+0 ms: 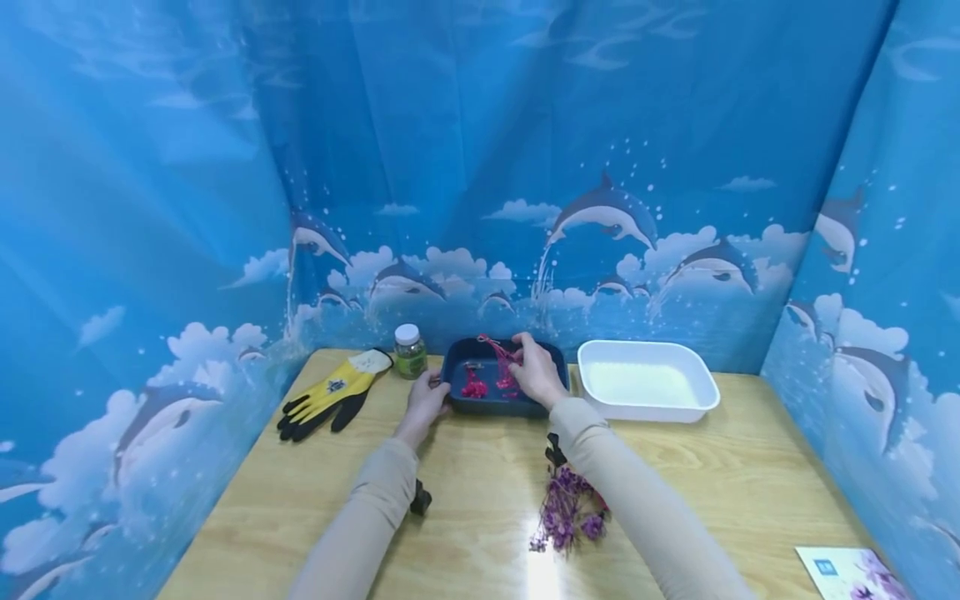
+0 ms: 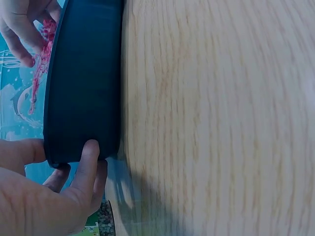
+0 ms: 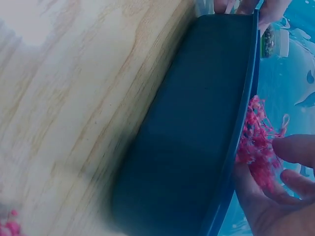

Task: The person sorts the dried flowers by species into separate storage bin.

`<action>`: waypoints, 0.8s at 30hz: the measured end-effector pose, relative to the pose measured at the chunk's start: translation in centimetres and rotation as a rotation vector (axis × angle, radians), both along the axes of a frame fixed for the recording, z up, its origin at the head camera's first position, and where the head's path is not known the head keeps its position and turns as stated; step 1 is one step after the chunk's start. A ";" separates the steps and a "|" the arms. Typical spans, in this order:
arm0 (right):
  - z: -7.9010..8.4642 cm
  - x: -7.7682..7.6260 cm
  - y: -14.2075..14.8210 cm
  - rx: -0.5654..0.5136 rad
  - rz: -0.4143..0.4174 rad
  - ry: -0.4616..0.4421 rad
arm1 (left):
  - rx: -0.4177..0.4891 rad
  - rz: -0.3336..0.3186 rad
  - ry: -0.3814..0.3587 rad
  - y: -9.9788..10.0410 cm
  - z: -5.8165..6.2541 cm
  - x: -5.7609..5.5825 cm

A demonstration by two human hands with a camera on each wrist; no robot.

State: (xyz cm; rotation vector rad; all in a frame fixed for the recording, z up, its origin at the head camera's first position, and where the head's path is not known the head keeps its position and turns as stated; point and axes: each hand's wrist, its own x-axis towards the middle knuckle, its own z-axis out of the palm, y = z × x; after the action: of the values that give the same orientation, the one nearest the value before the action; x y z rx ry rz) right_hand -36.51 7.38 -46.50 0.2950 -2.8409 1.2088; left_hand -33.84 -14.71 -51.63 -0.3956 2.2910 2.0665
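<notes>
My left hand (image 1: 425,407) grips the near left corner of a dark blue rectangular tray (image 1: 491,407). In the left wrist view its thumb lies at the rim and its fingers (image 2: 88,162) press the outer wall. Over the tray's right half, my right hand (image 1: 536,372) holds a bunch of pinkish-red dried flowers (image 3: 258,142) between thumb and fingers. Thin stems of that bunch point toward the tray's back rim in the head view. A second small pinkish-red bunch (image 1: 474,385) lies inside the tray, left of the right hand.
Right of the dark tray stands a white tray (image 1: 651,412). A white-lidded jar (image 1: 410,354) and yellow-and-black gloves (image 1: 333,396) are at the left. Purple dried flowers (image 1: 564,508) lie near the right forearm, a black object (image 1: 421,498) by the left, a printed card (image 1: 851,573) front right.
</notes>
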 end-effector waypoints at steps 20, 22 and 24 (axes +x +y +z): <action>3.3 2.1 5.2 -0.005 0.015 -0.135 | 0.023 0.006 0.010 0.1 -0.1 0.1; 3.6 2.7 6.0 -0.003 0.029 -0.144 | 0.023 0.001 0.012 0.1 -0.1 0.0; 3.7 3.4 6.8 -0.009 0.043 -0.168 | 0.024 -0.002 0.016 0.2 0.0 0.0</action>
State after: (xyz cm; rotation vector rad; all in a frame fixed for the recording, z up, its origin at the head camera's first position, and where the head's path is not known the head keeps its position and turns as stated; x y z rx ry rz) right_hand -33.15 14.16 -42.84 0.2670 -2.9840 1.3139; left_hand -33.80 -14.55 -51.64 -0.3768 2.2720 2.1018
